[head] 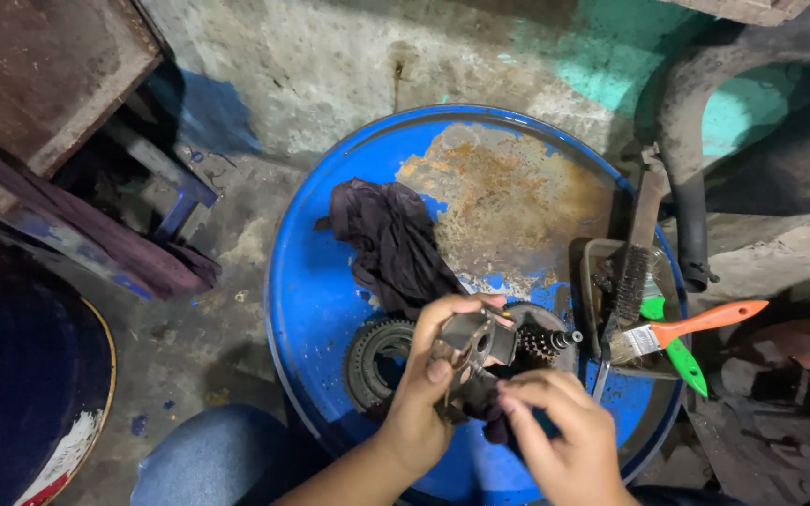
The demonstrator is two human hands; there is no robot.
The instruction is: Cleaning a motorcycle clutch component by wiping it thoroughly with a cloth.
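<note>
My left hand [424, 394] grips a dark, greasy metal bracket part [471, 342] over the top of a blue drum [330, 281]. My right hand [560, 436] pinches a dark rag [491, 412] against the lower side of that part. Just behind the part stands a small toothed gear shaft [550, 342]. A large ring gear [377, 361] lies flat on the drum lid to the left of my left hand.
A crumpled dark cloth [391, 244] lies on the lid beside a rusty patch [508, 201]. At the right a metal tray [602, 281] holds a wire brush [632, 276], an orange-handled paintbrush [696, 323] and a green-handled tool [682, 361]. A black hose [691, 187] curves behind.
</note>
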